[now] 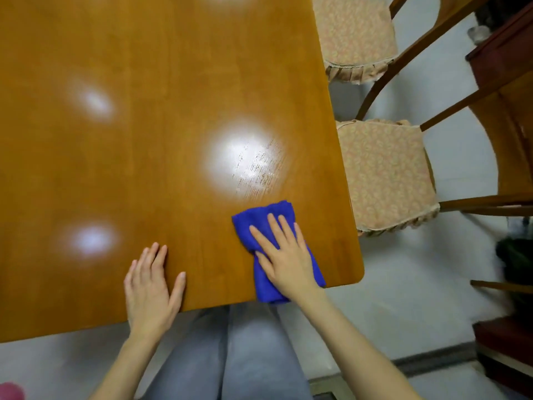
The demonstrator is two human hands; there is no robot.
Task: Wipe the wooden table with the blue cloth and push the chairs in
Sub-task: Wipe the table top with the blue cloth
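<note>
Blue cloth [266,226], folded, near the right front corner of the wooden table [144,140], one end hanging over the front edge. Right hand [284,255] flat on top, fingers spread, pressing, not gripping. Left hand [151,287] open, palm down on bare wood beside it. Two cushioned chairs [386,174] along the right edge, seats partly tucked under.

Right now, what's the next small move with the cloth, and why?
Probably sweep the right hand forward, sliding the blue cloth away from the near edge. It lies flat under the palm at the wooden table's near right corner, most of the top lies ahead, and the left hand is pressed flat beside it.
</note>
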